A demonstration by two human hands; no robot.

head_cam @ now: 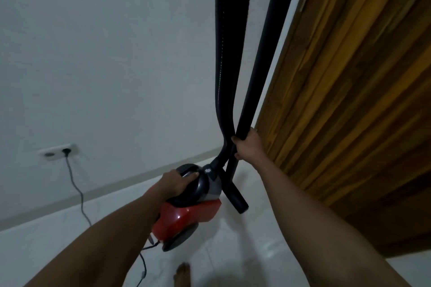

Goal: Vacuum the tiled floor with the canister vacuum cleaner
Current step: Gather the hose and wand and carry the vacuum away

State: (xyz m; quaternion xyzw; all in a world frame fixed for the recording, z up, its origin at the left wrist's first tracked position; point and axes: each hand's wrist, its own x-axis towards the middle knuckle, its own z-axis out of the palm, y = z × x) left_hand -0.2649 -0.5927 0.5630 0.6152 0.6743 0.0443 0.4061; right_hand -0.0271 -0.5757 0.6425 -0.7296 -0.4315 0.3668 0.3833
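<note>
A red and dark grey canister vacuum cleaner (pixel 186 214) is tipped up over the white tiled floor (pixel 256 251), near the wall. My left hand (pixel 177 180) grips its black carry handle on top. A ribbed black hose (pixel 227 53) rises from the canister's front and leaves the top of the view. Beside it runs the smooth black tube (pixel 268 53), whose lower end (pixel 240 205) hangs just above the floor. My right hand (pixel 248 147) grips this tube where hose and tube cross.
A wooden door (pixel 349 100) fills the right side, close to the tube. A power cord (pixel 77 189) runs from a wall socket (pixel 59 152) on the grey wall down to the canister's rear. My bare foot (pixel 183 274) shows at the bottom.
</note>
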